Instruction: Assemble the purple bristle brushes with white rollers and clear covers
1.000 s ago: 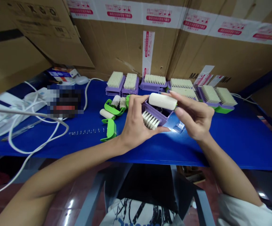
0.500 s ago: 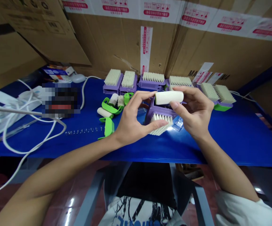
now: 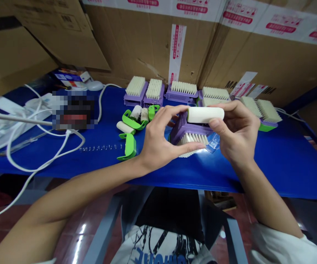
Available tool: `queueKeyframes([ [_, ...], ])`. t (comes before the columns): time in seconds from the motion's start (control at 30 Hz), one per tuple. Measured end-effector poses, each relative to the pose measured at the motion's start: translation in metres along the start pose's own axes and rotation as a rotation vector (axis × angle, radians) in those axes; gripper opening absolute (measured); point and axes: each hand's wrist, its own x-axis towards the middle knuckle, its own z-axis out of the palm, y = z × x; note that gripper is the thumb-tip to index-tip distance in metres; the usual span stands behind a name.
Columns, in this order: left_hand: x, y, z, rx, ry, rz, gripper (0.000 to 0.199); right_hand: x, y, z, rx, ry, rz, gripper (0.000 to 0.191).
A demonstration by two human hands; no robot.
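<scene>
My left hand [image 3: 158, 145] is closed around a purple brush [image 3: 192, 128] with cream bristles, held up over the table with the bristles facing down and toward me. Its thumb lies along the bristles. Between the fingers and thumb of my right hand [image 3: 239, 134] is a white ribbed roller [image 3: 205, 115], lying across the top of the purple body. Whether the roller is seated in the body cannot be made out. Small clear plastic pieces [image 3: 213, 142] lie on the table behind the hands.
Several purple brushes [image 3: 181, 93] stand bristles up along the cardboard [image 3: 136, 40]. Left of my hands lie green holders [image 3: 130, 146], small rollers [image 3: 125, 127] and a row of tiny metal parts [image 3: 100, 148]. White cables [image 3: 44, 167] cross the blue table [image 3: 284, 161] at left.
The view has shifted slightly, so most things appear further right. The brush has tilted a little in my hands, and the roller remains on top of it.
</scene>
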Motion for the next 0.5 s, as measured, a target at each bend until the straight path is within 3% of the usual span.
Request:
queueKeyframes([
  [0.5, -0.0048, 0.0046, 0.0024, 0.04, -0.016, 0.012, 0.087, 0.0023, -0.0071, -0.0025, -0.009, -0.041, 0.091, 0.034],
])
